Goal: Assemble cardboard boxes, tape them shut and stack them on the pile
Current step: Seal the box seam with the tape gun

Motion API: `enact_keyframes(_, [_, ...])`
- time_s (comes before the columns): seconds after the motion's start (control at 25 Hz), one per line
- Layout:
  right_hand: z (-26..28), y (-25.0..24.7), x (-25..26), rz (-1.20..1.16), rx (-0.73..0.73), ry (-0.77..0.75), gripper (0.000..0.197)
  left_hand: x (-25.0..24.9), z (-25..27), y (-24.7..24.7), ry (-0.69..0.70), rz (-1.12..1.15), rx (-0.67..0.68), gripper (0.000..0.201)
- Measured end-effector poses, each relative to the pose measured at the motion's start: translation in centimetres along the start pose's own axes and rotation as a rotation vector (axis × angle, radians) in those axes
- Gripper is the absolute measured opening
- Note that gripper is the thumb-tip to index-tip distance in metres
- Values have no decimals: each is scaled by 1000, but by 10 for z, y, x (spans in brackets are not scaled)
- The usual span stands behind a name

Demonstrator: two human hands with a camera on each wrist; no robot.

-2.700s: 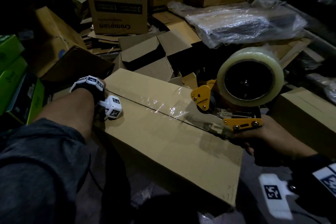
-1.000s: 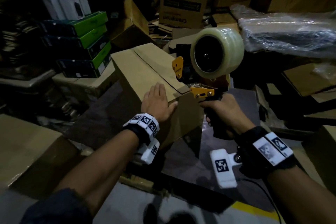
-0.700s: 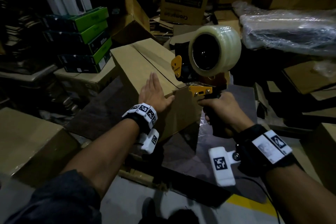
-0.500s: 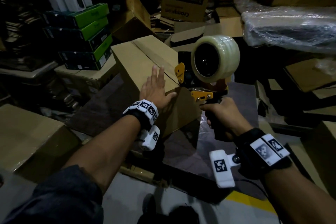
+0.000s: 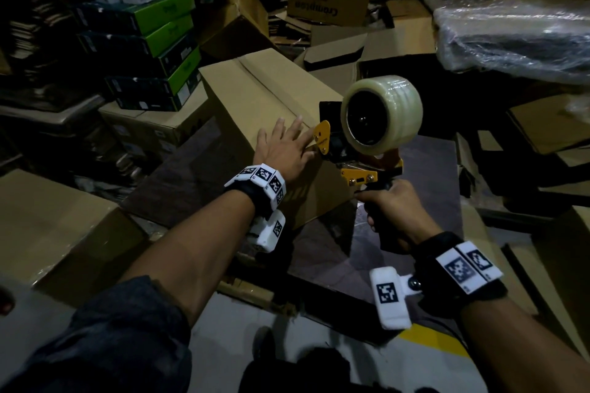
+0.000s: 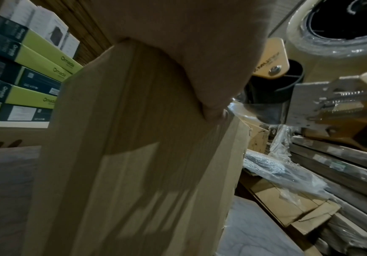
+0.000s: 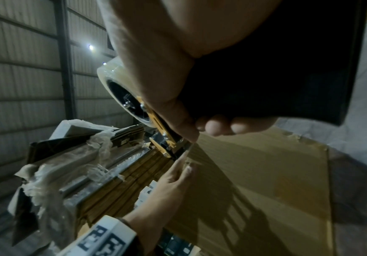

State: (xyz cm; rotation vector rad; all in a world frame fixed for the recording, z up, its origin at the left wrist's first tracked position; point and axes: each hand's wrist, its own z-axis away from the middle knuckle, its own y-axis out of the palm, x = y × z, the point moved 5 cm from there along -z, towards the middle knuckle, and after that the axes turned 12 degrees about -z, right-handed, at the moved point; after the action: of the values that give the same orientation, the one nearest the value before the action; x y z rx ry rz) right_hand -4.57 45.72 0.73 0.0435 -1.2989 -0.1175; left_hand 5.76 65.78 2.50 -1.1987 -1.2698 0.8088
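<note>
Head view: left hand [image 5: 285, 150] flat on box [image 5: 255, 96], right hand [image 5: 392, 210] gripping dispenser [image 5: 367, 137].

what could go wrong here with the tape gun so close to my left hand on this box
1. The left hand lies flat on the cardboard box with its fingertips right beside the tape dispenser; its serrated blade, seen in the left wrist view, could nick them.
2. The top seam looks untaped beyond the hand, so the flaps may lift if the hand eases off.
3. The right hand grips only the handle, so the tape might run off the seam.
</note>
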Motion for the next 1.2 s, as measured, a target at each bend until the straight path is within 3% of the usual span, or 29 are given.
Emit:
enact_keyframes(0.44, [17,-14,-26,-50,-36,-11,33,0,-2,1,-36,79,93,54])
enact_keyframes(0.64, [26,-35,-44,10,-103,-5,30,1,-3,1,-32,91,97,54])
enact_keyframes(0.92, [17,-29,-43,8,-46,69,22,2,0,-4,10,171,120,53])
enact_keyframes(1.04, [6,-19,-48,59,-65,147,14,3,3,-6,-7,192,117,52])
enact_keyframes(1.2, [-3,3,-59,-73,-61,321,22,4,3,-4,-2,177,132,51])
